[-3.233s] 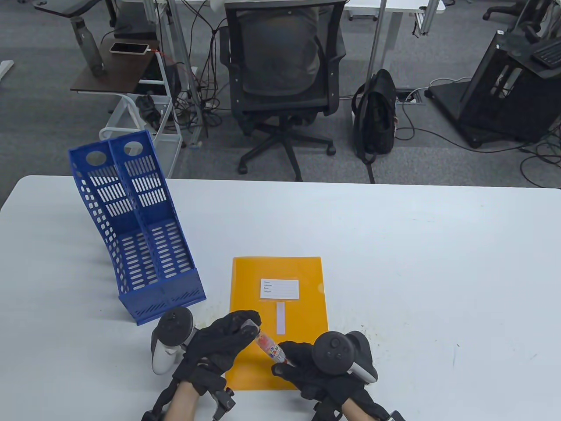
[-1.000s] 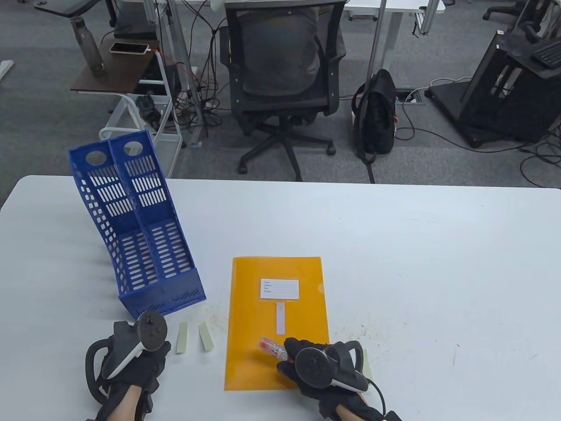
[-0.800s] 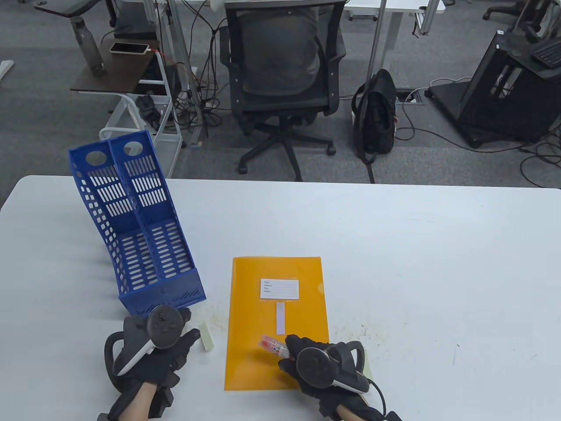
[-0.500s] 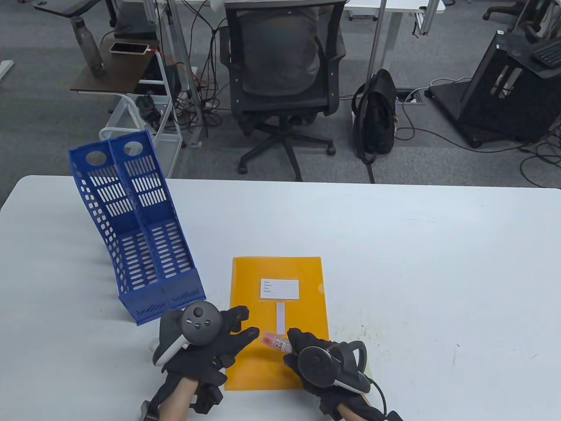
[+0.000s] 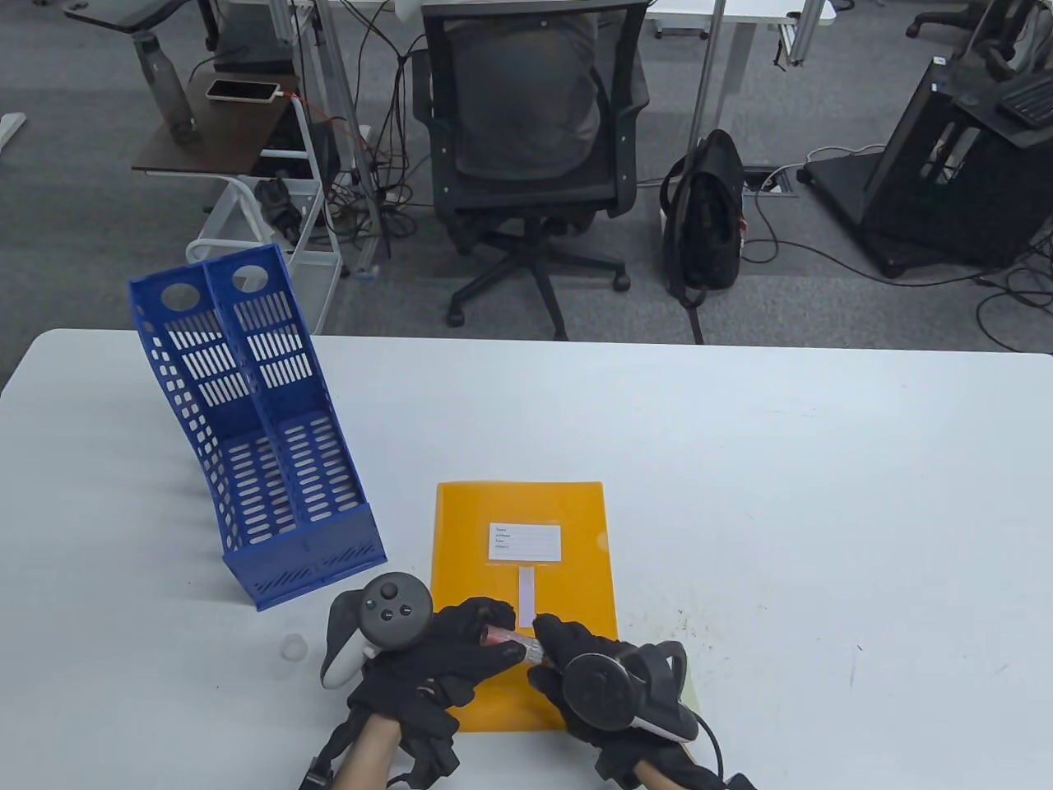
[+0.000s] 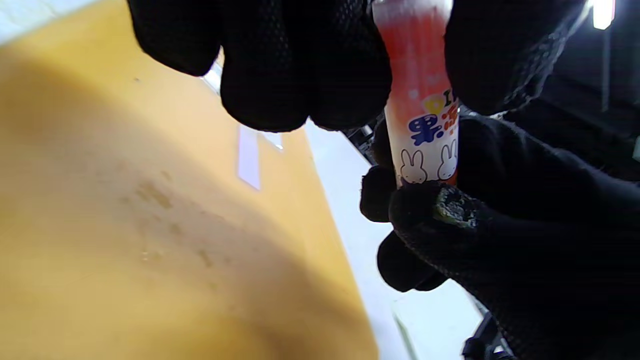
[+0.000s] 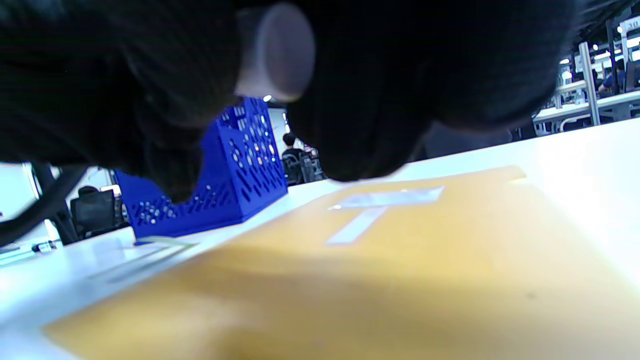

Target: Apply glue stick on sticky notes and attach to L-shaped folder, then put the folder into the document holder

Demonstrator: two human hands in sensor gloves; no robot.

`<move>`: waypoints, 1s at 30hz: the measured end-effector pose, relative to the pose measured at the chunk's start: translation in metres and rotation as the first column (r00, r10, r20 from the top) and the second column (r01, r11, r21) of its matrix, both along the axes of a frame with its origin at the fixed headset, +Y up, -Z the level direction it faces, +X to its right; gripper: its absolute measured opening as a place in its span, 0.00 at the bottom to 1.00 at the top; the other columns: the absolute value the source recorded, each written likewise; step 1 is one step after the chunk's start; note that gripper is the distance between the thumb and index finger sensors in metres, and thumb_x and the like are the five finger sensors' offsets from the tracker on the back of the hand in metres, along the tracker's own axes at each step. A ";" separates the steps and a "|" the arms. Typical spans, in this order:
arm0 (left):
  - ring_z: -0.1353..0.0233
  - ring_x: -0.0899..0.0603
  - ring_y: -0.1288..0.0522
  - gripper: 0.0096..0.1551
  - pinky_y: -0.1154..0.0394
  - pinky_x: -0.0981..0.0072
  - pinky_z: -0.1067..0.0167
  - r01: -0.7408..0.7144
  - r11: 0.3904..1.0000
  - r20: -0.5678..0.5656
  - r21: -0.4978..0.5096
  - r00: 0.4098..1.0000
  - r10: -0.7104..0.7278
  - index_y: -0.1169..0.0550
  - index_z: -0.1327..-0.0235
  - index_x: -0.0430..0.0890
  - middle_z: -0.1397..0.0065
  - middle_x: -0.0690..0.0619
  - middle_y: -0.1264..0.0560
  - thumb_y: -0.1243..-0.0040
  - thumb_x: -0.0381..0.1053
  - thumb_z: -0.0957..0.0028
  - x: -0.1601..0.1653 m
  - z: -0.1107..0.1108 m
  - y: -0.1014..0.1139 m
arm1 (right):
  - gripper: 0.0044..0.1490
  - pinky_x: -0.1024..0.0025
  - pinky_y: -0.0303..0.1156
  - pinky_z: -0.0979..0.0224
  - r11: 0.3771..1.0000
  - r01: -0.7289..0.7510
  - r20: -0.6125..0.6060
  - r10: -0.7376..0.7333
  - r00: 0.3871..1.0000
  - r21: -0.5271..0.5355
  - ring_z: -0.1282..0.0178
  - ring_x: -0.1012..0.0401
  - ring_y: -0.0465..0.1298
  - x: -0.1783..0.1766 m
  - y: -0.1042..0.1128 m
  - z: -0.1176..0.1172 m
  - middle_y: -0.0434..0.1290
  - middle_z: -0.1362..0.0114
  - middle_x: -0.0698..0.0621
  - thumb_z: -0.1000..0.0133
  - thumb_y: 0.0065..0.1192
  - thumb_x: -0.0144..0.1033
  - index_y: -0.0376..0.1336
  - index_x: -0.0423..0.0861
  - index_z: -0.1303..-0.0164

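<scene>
Both hands (image 5: 461, 650) (image 5: 576, 666) have their fingers clamped on the glue stick (image 5: 510, 640) above the folder (image 5: 576, 510); a careless twist could smear glue on it.

Black mesh-textured gloves on left hand (image 5: 444, 658) and right hand (image 5: 588, 679) — dark round-headed trackers with white grips, bare wrists

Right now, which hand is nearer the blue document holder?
Left. The left hand is beside the blue document holder, just off its front corner. The right hand is farther off, over the folder's far side.
</scene>
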State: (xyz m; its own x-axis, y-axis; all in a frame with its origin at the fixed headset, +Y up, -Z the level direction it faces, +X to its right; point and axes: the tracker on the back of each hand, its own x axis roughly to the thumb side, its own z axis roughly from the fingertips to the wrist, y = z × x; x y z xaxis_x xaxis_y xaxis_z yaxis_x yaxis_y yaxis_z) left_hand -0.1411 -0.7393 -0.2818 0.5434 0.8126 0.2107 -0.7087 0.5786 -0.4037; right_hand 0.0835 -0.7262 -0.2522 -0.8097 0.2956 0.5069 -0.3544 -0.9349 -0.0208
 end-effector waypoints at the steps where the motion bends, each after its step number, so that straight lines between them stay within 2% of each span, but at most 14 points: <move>1: 0.40 0.43 0.19 0.35 0.29 0.40 0.34 -0.026 1.000 -0.001 0.000 1.000 0.026 0.24 0.37 0.48 0.45 0.54 0.16 0.31 0.65 0.52 -0.002 0.000 -0.001 | 0.43 0.53 0.80 0.54 0.999 0.033 0.004 -0.033 0.999 -0.015 0.58 0.52 0.84 0.001 0.001 0.000 0.77 0.37 0.39 0.50 0.69 0.46 0.63 0.34 0.30; 5: 0.36 0.43 0.20 0.33 0.30 0.39 0.33 -0.197 0.980 -0.006 -0.024 0.980 0.197 0.25 0.37 0.49 0.42 0.53 0.16 0.30 0.62 0.52 -0.017 0.000 -0.006 | 0.43 0.53 0.80 0.54 0.940 0.310 0.021 -0.310 0.951 -0.141 0.58 0.51 0.84 0.013 0.010 -0.003 0.76 0.35 0.37 0.50 0.70 0.43 0.62 0.33 0.28; 9: 0.32 0.43 0.23 0.32 0.31 0.41 0.32 -0.315 0.949 0.028 -0.006 0.949 0.315 0.26 0.36 0.51 0.39 0.54 0.18 0.28 0.59 0.52 -0.020 0.003 -0.004 | 0.39 0.57 0.81 0.58 0.812 0.517 0.043 -0.526 0.849 -0.271 0.62 0.57 0.83 0.022 0.008 -0.009 0.76 0.37 0.37 0.51 0.72 0.39 0.65 0.36 0.31; 13: 0.30 0.46 0.24 0.31 0.30 0.45 0.31 -0.229 0.958 0.050 0.172 0.973 0.223 0.25 0.39 0.58 0.38 0.58 0.19 0.26 0.59 0.55 -0.018 0.013 0.015 | 0.36 0.58 0.81 0.61 0.649 0.624 0.089 -0.658 0.748 -0.435 0.67 0.59 0.83 0.029 0.001 -0.016 0.79 0.42 0.34 0.46 0.63 0.40 0.68 0.32 0.33; 16: 0.29 0.47 0.25 0.31 0.30 0.44 0.30 -0.222 0.945 0.056 0.241 0.975 0.215 0.25 0.40 0.59 0.37 0.60 0.19 0.23 0.57 0.57 -0.015 0.019 0.022 | 0.38 0.59 0.81 0.68 0.522 0.693 0.173 -0.723 0.669 -0.497 0.74 0.59 0.83 0.031 -0.006 -0.019 0.82 0.55 0.37 0.43 0.54 0.44 0.70 0.26 0.41; 17: 0.29 0.46 0.25 0.31 0.31 0.43 0.30 -0.239 0.942 0.070 0.235 0.971 0.229 0.24 0.40 0.59 0.37 0.59 0.19 0.23 0.57 0.58 -0.014 0.019 0.022 | 0.38 0.57 0.81 0.69 0.509 0.706 0.193 -0.727 0.659 -0.492 0.75 0.58 0.84 0.031 -0.007 -0.018 0.83 0.58 0.37 0.42 0.52 0.45 0.71 0.26 0.44; 18: 0.29 0.44 0.25 0.31 0.31 0.41 0.30 -0.265 0.943 0.092 0.203 0.964 0.251 0.24 0.40 0.59 0.37 0.57 0.20 0.23 0.55 0.57 -0.013 0.019 0.021 | 0.36 0.56 0.80 0.69 0.528 0.714 0.211 -0.716 0.666 -0.460 0.76 0.56 0.84 0.031 -0.008 -0.017 0.83 0.59 0.37 0.42 0.51 0.46 0.73 0.27 0.47; 20: 0.32 0.43 0.23 0.31 0.30 0.40 0.32 -0.276 0.946 0.085 0.172 0.961 0.265 0.24 0.39 0.56 0.39 0.54 0.19 0.24 0.57 0.56 -0.014 0.017 0.019 | 0.37 0.57 0.81 0.68 0.622 0.691 0.173 -0.684 0.708 -0.369 0.74 0.58 0.84 0.034 -0.005 -0.017 0.83 0.57 0.40 0.43 0.55 0.52 0.73 0.32 0.47; 21: 0.33 0.42 0.23 0.32 0.30 0.40 0.32 -0.284 0.946 0.077 0.157 0.958 0.275 0.25 0.38 0.54 0.39 0.52 0.19 0.24 0.57 0.55 -0.015 0.017 0.018 | 0.37 0.58 0.81 0.66 0.631 0.689 0.159 -0.686 0.710 -0.356 0.71 0.58 0.84 0.034 -0.004 -0.017 0.82 0.53 0.40 0.45 0.58 0.54 0.71 0.35 0.42; 22: 0.33 0.42 0.23 0.32 0.31 0.40 0.32 -0.285 0.946 0.045 0.152 0.958 0.282 0.26 0.38 0.53 0.40 0.52 0.19 0.25 0.57 0.54 -0.017 0.017 0.017 | 0.40 0.57 0.80 0.63 0.634 0.681 0.124 -0.692 0.711 -0.366 0.68 0.57 0.83 0.035 -0.002 -0.017 0.80 0.46 0.39 0.46 0.63 0.54 0.66 0.38 0.32; 23: 0.34 0.43 0.23 0.32 0.30 0.40 0.33 -0.294 0.942 0.037 0.163 0.956 0.292 0.26 0.38 0.53 0.40 0.52 0.19 0.25 0.58 0.54 -0.020 0.015 0.016 | 0.41 0.57 0.80 0.61 0.626 0.668 0.099 -0.696 0.711 -0.402 0.66 0.57 0.83 0.034 -0.001 -0.017 0.78 0.42 0.39 0.47 0.66 0.51 0.63 0.39 0.28; 25: 0.33 0.42 0.23 0.32 0.30 0.40 0.32 -0.315 0.936 0.033 0.155 0.949 0.314 0.25 0.38 0.53 0.40 0.52 0.19 0.25 0.57 0.54 -0.021 0.016 0.015 | 0.40 0.56 0.79 0.57 0.598 0.667 0.079 -0.715 0.695 -0.445 0.62 0.57 0.81 0.032 -0.002 -0.017 0.74 0.38 0.36 0.48 0.71 0.43 0.64 0.39 0.28; 28: 0.31 0.43 0.24 0.31 0.31 0.40 0.31 -0.288 0.940 0.035 0.181 0.957 0.287 0.25 0.39 0.56 0.38 0.54 0.19 0.25 0.56 0.55 -0.020 0.016 0.016 | 0.39 0.57 0.80 0.61 0.605 0.662 0.084 -0.707 0.702 -0.443 0.66 0.57 0.82 0.029 -0.003 -0.018 0.77 0.44 0.35 0.48 0.67 0.42 0.66 0.29 0.35; 30: 0.31 0.43 0.25 0.31 0.31 0.40 0.31 -0.295 0.938 0.058 0.183 0.956 0.289 0.25 0.39 0.57 0.38 0.55 0.20 0.25 0.56 0.55 -0.018 0.016 0.016 | 0.41 0.58 0.81 0.68 0.622 0.645 0.100 -0.681 0.726 -0.444 0.74 0.58 0.83 0.030 -0.005 -0.019 0.81 0.57 0.39 0.46 0.57 0.49 0.71 0.25 0.45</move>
